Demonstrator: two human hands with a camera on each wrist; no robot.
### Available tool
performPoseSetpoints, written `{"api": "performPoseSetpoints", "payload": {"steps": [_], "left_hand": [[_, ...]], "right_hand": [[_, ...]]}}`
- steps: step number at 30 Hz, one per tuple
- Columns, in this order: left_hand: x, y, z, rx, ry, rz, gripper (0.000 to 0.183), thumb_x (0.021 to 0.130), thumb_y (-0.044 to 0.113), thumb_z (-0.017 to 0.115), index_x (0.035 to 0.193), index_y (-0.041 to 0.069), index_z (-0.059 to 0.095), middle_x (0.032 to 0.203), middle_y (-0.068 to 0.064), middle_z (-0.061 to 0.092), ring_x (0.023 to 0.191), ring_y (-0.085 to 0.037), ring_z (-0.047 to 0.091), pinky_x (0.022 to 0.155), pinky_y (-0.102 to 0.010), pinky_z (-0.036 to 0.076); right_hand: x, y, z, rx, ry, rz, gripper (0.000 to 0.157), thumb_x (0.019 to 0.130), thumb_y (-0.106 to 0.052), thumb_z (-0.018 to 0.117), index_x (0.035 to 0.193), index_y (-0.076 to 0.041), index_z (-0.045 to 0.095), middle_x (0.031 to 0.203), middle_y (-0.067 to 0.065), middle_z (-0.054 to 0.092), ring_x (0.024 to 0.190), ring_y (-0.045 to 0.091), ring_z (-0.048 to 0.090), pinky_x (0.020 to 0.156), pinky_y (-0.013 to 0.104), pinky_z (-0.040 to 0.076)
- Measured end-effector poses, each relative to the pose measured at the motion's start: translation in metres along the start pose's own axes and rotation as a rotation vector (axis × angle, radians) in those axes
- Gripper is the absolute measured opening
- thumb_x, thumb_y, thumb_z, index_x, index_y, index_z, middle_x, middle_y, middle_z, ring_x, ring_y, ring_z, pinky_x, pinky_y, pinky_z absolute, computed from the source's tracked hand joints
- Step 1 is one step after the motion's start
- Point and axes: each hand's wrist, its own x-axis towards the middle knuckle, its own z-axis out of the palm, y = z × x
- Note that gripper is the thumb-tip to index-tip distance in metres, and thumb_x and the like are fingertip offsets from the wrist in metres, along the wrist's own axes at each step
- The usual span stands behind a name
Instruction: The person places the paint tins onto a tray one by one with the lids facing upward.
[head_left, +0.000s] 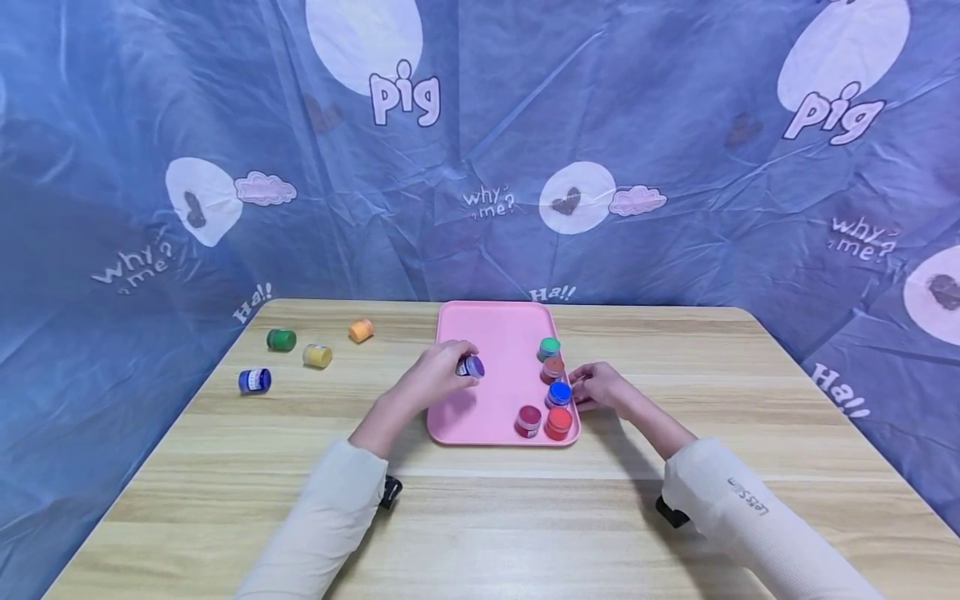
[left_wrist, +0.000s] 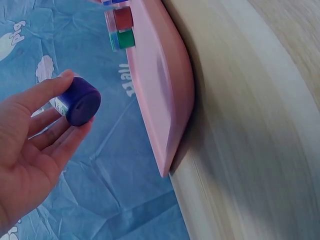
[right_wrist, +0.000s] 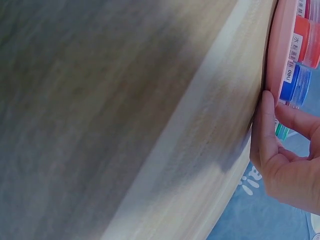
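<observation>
A dark purple paint jar [left_wrist: 84, 102] is pinched between the thumb and fingers of my left hand [head_left: 437, 367], tipped sideways above the left part of the pink tray [head_left: 487, 320]. My right hand [head_left: 602, 387] grips the tray's right rim, seen closely in the right wrist view. Along that side of the tray stand a green jar [head_left: 549, 348], a brown jar [head_left: 552, 369], a blue jar [head_left: 558, 394] and an orange-red jar [head_left: 558, 423]. Beside the last one is a dark red jar [head_left: 528, 421].
On the table's left side lie a dark green jar [head_left: 281, 340], a yellow jar [head_left: 317, 357], a light orange jar [head_left: 361, 330] and a dark blue jar [head_left: 255, 381], all on their sides. A blue printed cloth [head_left: 480, 150] hangs behind the wooden table [head_left: 495, 533].
</observation>
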Motion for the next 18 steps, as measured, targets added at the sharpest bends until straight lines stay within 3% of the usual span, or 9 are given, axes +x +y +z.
{"api": "performPoseSetpoints", "payload": {"steps": [10, 18], "left_hand": [[0.008, 0.009, 0.011, 0.004, -0.010, 0.029, 0.035, 0.064, 0.019, 0.067, 0.094, 0.003, 0.056, 0.086, -0.005, 0.055, 0.079, -0.013, 0.050, 0.072, -0.021, 0.040], [0.013, 0.014, 0.019, -0.032, -0.043, -0.001, 0.037, 0.063, 0.024, 0.068, 0.093, 0.006, 0.056, 0.083, 0.001, 0.052, 0.075, -0.010, 0.047, 0.070, -0.020, 0.039]], "right_hand": [[-0.001, 0.001, -0.002, 0.013, -0.010, -0.009, 0.031, 0.073, 0.012, 0.042, 0.104, 0.013, 0.040, 0.079, 0.016, 0.053, 0.063, 0.018, 0.052, 0.066, 0.036, 0.045], [0.000, 0.002, -0.001, 0.017, -0.010, -0.006, 0.031, 0.074, 0.010, 0.043, 0.104, 0.012, 0.041, 0.079, 0.015, 0.053, 0.064, 0.018, 0.053, 0.066, 0.036, 0.046]]}}
